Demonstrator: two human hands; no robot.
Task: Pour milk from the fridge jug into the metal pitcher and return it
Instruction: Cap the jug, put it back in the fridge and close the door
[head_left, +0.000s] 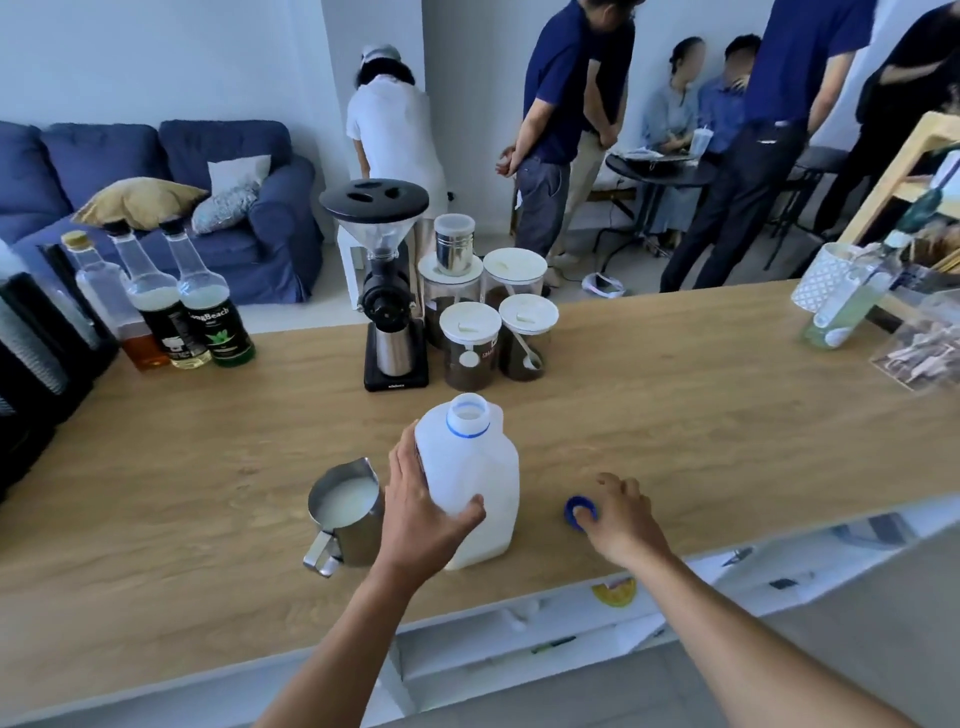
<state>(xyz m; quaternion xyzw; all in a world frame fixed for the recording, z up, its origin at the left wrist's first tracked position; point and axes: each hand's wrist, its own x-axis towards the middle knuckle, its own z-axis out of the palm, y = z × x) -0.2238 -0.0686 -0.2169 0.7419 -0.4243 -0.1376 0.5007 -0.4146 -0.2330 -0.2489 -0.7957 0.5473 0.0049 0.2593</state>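
Coffee grinder (387, 291) beside lidded jars (470, 345); syrup bottles (200, 306) far left on wooden counter (727, 415).

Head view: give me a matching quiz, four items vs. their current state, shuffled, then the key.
Items:
1. milk jug
2. metal pitcher
3. blue cap
4. coffee grinder

States:
A. lying on the counter under the right hand
B. holding milk, handle toward the camera
C. standing at the back of the counter, untouched
D. upright, uncapped, gripped by the left hand

Pairs: 1-D, 2-B, 3-A, 4-C

Bright, even daylight; wide-angle edge bowing.
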